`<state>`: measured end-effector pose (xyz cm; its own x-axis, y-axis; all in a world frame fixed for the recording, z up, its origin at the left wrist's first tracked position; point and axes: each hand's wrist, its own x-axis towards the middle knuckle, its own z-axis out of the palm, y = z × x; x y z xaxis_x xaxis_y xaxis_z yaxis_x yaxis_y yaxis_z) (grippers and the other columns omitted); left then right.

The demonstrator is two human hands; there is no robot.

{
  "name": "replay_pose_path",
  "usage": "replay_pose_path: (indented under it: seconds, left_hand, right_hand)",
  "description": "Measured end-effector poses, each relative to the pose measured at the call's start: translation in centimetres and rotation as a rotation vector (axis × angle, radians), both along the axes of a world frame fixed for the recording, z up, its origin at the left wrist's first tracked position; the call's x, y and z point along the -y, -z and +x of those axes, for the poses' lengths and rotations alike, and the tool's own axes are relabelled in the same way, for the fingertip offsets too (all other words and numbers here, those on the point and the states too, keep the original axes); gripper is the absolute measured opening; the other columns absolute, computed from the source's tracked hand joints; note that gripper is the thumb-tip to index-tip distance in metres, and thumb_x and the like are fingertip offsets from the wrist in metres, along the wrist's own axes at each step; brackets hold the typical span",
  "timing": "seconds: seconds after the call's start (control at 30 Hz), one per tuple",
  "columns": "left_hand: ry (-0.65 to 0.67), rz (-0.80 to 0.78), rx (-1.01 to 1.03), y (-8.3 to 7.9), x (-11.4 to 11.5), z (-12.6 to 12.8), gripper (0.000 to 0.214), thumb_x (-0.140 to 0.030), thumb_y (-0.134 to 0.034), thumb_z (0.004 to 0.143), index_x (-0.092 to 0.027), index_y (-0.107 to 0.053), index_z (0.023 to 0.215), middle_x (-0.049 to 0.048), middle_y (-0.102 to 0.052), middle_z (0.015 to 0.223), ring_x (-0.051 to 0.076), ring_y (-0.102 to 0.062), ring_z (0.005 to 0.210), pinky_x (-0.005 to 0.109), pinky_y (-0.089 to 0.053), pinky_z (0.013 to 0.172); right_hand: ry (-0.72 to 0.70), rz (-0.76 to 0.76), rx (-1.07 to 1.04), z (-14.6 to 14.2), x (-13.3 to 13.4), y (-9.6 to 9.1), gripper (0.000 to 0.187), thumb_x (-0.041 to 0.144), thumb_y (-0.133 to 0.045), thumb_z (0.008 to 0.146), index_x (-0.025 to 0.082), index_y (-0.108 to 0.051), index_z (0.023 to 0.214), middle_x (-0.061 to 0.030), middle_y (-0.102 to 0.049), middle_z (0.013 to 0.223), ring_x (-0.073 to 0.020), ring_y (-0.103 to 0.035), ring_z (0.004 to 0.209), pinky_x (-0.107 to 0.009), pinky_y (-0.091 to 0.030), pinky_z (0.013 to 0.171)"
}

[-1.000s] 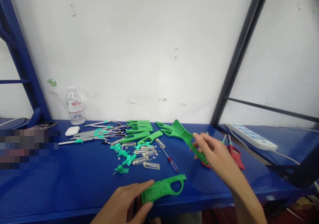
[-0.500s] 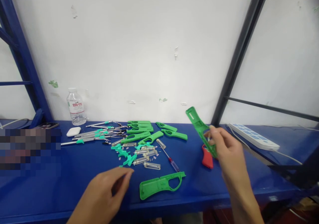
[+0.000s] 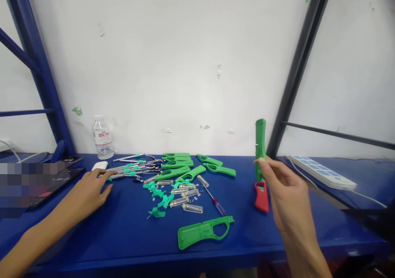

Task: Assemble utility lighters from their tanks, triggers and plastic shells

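My right hand (image 3: 285, 187) is raised over the right side of the table, its thumb and fingers pinching a green lighter casing half (image 3: 260, 146) held upright. Behind and below that casing lies a red lighter part (image 3: 261, 196). At the left, my left hand (image 3: 92, 187) reaches over the pile of metal lighter tubes (image 3: 132, 169) with teal pieces and wires. Its fingers are apart at the nearest tube; whether they touch it I cannot tell. Another green casing half (image 3: 193, 233) lies inside-up near the front edge.
Several green casings (image 3: 177, 162) lie at the back, with clear fuel tanks (image 3: 193, 208) and teal triggers (image 3: 157, 212) in front. A screwdriver (image 3: 219, 206) points away. A water bottle (image 3: 103, 140), white case (image 3: 100, 165), phone (image 3: 58, 185) and power strip (image 3: 321, 171) stand farther out.
My left hand has moved left and away to the metal tubes, its fingers spreading. My right hand has turned the green casing half upright. A separate teal trigger now shows where my left hand was.
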<state>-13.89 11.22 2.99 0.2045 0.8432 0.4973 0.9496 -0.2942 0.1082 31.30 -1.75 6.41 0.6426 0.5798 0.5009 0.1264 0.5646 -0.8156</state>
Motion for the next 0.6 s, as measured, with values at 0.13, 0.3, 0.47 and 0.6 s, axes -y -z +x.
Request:
replay_pose_path:
  seconds: [0.13, 0.3, 0.47, 0.6]
  left_hand:
    - [-0.020, -0.019, -0.084, -0.1, -0.8, -1.0, 0.044, -0.035, -0.035, 0.105, -0.014, -0.072, 0.118, 0.0108, -0.073, 0.124, 0.033, -0.070, 0.114, 0.041, -0.052, 0.101]
    - [-0.049, -0.018, -0.111, 1.1, -2.1, -2.1, 0.046, -0.031, -0.030, 0.105, -0.012, -0.071, 0.114, 0.0110, -0.075, 0.116, 0.031, -0.071, 0.111, 0.038, -0.051, 0.099]
    - [-0.039, -0.038, -0.161, 1.2, -2.3, -2.3, 0.053, -0.030, -0.025, 0.108, -0.009, -0.073, 0.117, 0.0120, -0.073, 0.108, 0.029, -0.071, 0.104, 0.037, -0.050, 0.097]
    - [-0.031, -0.064, -0.184, 0.9, -1.7, -1.9, 0.056, -0.031, -0.023, 0.109, -0.008, -0.074, 0.114, 0.0138, -0.072, 0.110, 0.031, -0.070, 0.103, 0.039, -0.051, 0.097]
  right_hand:
    - [-0.076, -0.017, -0.091, -0.5, 0.1, -0.1, 0.029, 0.047, -0.093, 0.077, 0.027, -0.084, 0.096, -0.0047, -0.082, 0.108, -0.0288, -0.068, 0.120, -0.043, -0.046, 0.112]
    - [-0.237, -0.017, -0.170, -0.6, 0.6, -0.4, 0.025, 0.047, -0.093, 0.076, 0.027, -0.083, 0.088, -0.0061, -0.080, 0.125, -0.0309, -0.060, 0.136, -0.048, -0.038, 0.122]
    - [-0.300, -0.027, -0.195, -0.4, 1.2, -0.8, 0.030, 0.042, -0.098, 0.070, 0.027, -0.078, 0.086, -0.0053, -0.082, 0.119, -0.0306, -0.062, 0.136, -0.048, -0.035, 0.124]
    - [-0.347, -0.103, -0.189, -0.8, 1.3, -1.0, 0.046, 0.042, -0.099, 0.068, 0.026, -0.069, 0.099, -0.0087, -0.082, 0.117, -0.0329, -0.068, 0.127, -0.052, -0.042, 0.119]
